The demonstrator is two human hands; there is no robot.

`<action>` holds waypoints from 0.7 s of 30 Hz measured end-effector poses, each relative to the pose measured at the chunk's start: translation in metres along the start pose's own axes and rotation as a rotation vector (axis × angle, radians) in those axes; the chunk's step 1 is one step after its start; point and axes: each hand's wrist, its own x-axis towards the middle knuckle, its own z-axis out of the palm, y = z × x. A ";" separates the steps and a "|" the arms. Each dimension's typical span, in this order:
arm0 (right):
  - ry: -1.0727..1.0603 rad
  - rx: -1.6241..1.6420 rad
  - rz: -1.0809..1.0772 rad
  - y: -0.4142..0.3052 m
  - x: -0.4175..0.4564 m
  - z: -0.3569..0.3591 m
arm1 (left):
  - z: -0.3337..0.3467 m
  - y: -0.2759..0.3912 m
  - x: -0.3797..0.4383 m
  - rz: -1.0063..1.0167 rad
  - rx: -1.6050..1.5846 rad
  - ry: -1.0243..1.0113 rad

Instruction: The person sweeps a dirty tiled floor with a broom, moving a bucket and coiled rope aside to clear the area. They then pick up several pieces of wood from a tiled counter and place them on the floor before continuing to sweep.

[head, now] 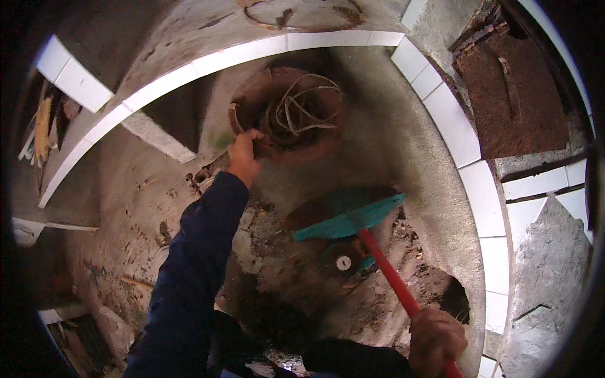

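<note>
My left hand [243, 156] reaches forward and grips the near left rim of a round reddish-brown pot or basin [326, 144]. Inside the pot lies a loosely coiled pale rope or cable [302, 127]. Low on the right, my right hand [436, 338] is wrapped around the red handle [390, 274] of a broom-like tool. Its wide teal head [347, 224] rests at or just above the dirty floor; a dark patch beyond it may be bristles or shadow. Close to the head is a small dark object with a round white disc [343, 263], its kind unclear.
White-tiled ledges [456, 123] curve around the work area. At right lies a rusty metal plate [515, 94] with a handle. Rubble and loose dirt [378, 302] cover the near floor, beside a dark hole [456, 300]. Wood scraps [43, 127] stand at far left.
</note>
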 end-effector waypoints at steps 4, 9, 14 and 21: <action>0.187 -0.096 0.091 0.039 0.025 0.008 | 0.012 -0.025 0.048 -0.135 -0.031 0.081; 0.145 -0.061 0.024 0.061 0.030 0.004 | -0.002 -0.020 0.076 0.468 0.735 -0.421; 0.150 -0.094 -0.021 0.083 0.039 0.002 | 0.024 0.025 0.049 -0.002 0.887 -0.264; -0.137 0.110 0.001 0.082 0.039 -0.022 | -0.016 0.010 -0.068 0.092 0.869 -0.063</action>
